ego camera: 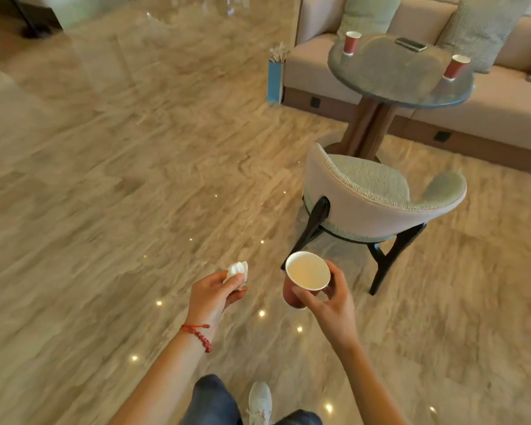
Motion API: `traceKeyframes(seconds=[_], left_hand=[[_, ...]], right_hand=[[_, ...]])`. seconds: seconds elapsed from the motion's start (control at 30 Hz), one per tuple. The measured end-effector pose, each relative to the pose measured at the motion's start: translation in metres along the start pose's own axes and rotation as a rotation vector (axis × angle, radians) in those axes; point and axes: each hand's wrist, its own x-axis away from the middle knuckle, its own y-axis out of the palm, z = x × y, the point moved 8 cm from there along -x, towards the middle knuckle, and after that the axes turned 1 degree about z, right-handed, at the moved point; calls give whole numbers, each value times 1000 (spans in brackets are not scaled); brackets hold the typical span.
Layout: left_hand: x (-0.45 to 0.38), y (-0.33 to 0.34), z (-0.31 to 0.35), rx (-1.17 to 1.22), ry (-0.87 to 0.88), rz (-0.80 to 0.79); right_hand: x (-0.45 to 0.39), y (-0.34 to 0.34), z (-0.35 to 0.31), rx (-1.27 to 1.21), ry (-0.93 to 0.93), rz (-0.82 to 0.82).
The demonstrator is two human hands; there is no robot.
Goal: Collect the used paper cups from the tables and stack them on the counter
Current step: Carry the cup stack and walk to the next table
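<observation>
The right hand (328,299) holds a red paper cup with a pale inside (305,279) upright near its rim, fingers (304,297) wrapped round the wall. The left hand (216,291) pinches a crumpled white paper napkin (236,271).

Two more red paper cups stand on the round grey stone-topped bench (393,75) ahead: the near-edge cup (455,66) on its right, the far cup (351,42) on its left, well apart, with a dark phone (410,44) between them.

Best, I judge, to step round the pale upholstered chair (377,194), keep the held cup level, and lower it straight into a standing cup so they nest, leaving the phone alone.
</observation>
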Motion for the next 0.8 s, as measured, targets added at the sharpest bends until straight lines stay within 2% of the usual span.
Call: traceKeyframes(seconds=[0.13,0.33,0.67,0.8], left_hand=[[-62,10,11,37,-12,69],[-169,46,53,30,3,59],[-370,149,172,-56,35,-53],[-430,184,214,-38,42,-43]], right_hand=[[-67,17,12,-7,-7,-20],[-185,45,8,-47,-1,-13],[-409,100,-33,-100,4,71],[-481,112,-47,-91,0,57]])
